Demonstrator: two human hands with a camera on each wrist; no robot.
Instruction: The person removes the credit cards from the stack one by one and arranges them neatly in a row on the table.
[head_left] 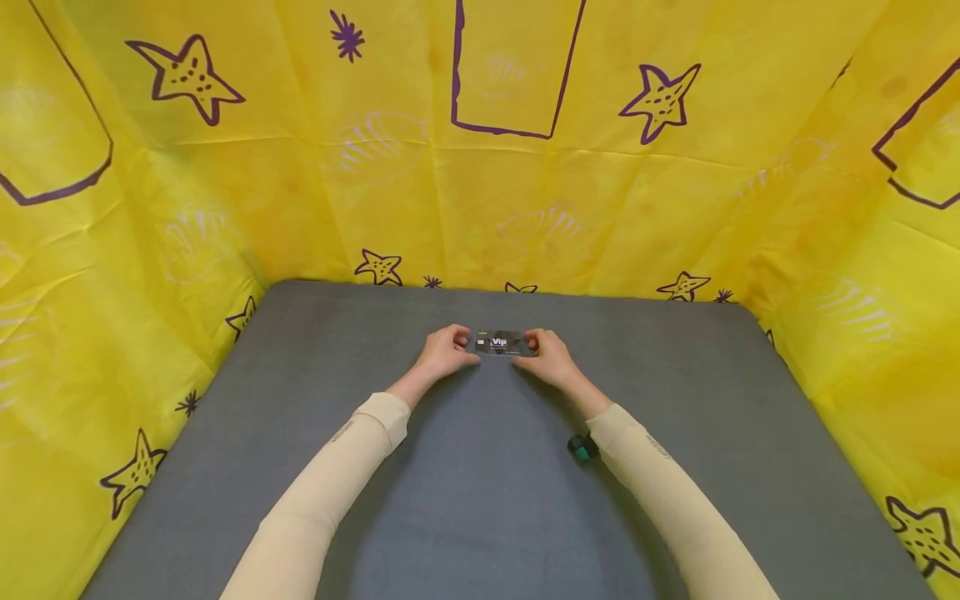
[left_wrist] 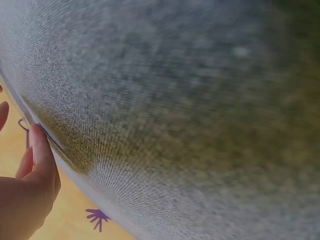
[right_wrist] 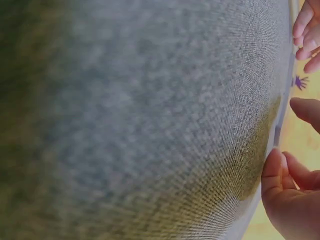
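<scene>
A dark bank card [head_left: 498,342] with "Vip" and a chip printed on it lies face up near the far edge of the grey table. My left hand [head_left: 447,351] grips its left end, thumb along the near edge and fingers curled at the side. At the right end my right hand [head_left: 551,358] holds it the same way, thumb in front and fingers bent behind. In the left wrist view the left hand [left_wrist: 30,192] shows low at the table surface. The right wrist view has the right hand [right_wrist: 290,195] in front and the left hand beyond it.
The grey table [head_left: 465,500] stretches toward me. A small black and green object [head_left: 582,447] shows beside the right sleeve. Yellow cloth [head_left: 285,200] with purple starfish drawings encloses the table at the back and both sides.
</scene>
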